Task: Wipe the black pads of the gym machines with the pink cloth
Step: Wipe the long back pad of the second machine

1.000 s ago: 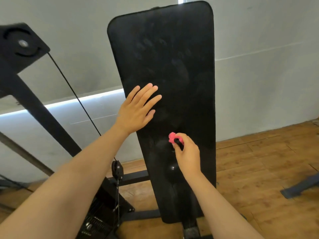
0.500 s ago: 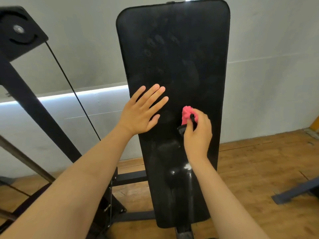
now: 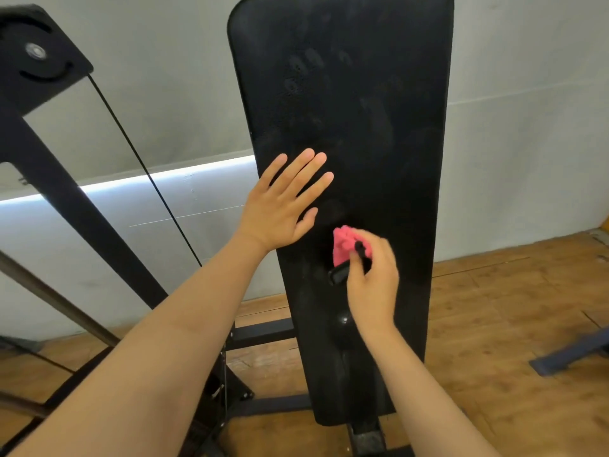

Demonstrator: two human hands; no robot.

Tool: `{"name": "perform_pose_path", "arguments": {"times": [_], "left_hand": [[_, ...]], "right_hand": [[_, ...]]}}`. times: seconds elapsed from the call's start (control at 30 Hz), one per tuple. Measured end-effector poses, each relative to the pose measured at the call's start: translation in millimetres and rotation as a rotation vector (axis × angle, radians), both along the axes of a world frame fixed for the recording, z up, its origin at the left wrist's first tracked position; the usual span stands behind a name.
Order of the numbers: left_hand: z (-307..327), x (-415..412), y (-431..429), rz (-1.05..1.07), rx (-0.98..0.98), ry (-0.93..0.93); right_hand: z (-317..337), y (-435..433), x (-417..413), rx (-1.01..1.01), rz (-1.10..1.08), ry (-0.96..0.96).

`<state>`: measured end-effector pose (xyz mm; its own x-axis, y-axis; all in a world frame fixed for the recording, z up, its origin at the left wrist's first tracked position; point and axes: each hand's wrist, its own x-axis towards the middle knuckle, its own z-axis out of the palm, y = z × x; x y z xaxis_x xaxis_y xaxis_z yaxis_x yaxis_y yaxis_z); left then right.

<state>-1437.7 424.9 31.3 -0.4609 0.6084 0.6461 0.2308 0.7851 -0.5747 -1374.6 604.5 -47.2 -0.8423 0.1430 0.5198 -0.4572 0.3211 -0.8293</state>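
My right hand [image 3: 374,282] grips the cloth [image 3: 342,247] against the pad [image 3: 389,133], left hand [image 3: 280,206] flat beside it; handprints [image 3: 306,69] above both hands appear unwiped.

right hand [image 3: 372,285] | pink cloth [image 3: 342,245] | slid down-left on black pad [image 3: 362,94], now just below left hand [image 3: 280,209]

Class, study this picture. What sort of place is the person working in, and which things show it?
Most likely a gym: a tall black pad, a black frame carrying a pulley and thin cable, and a wooden floor.
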Motion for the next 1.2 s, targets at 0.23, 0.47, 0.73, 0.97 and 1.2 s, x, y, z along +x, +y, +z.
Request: {"name": "perform_pose_path", "arguments": {"times": [0.23,0.47,0.73,0.97,1.2], "left_hand": [[-1,-2,0,-0.033,0.019,0.022],[0,1,-1,-0.022,0.01,0.005],[-2,2,-2,-0.04,0.035,-0.002],[-1,3,-2,-0.024,0.029,-0.007],[-2,2,-3,-0.038,0.027,0.001]], "right_hand": [[-28,-53,12,0.348,0.045,0.055],[-102,-53,50,0.584,0.216,-0.074],[-10,-57,8,0.305,-0.015,0.174],[-36,-63,5,0.569,0.018,0.256],[-70,-34,25,0.667,0.172,0.053]]}}
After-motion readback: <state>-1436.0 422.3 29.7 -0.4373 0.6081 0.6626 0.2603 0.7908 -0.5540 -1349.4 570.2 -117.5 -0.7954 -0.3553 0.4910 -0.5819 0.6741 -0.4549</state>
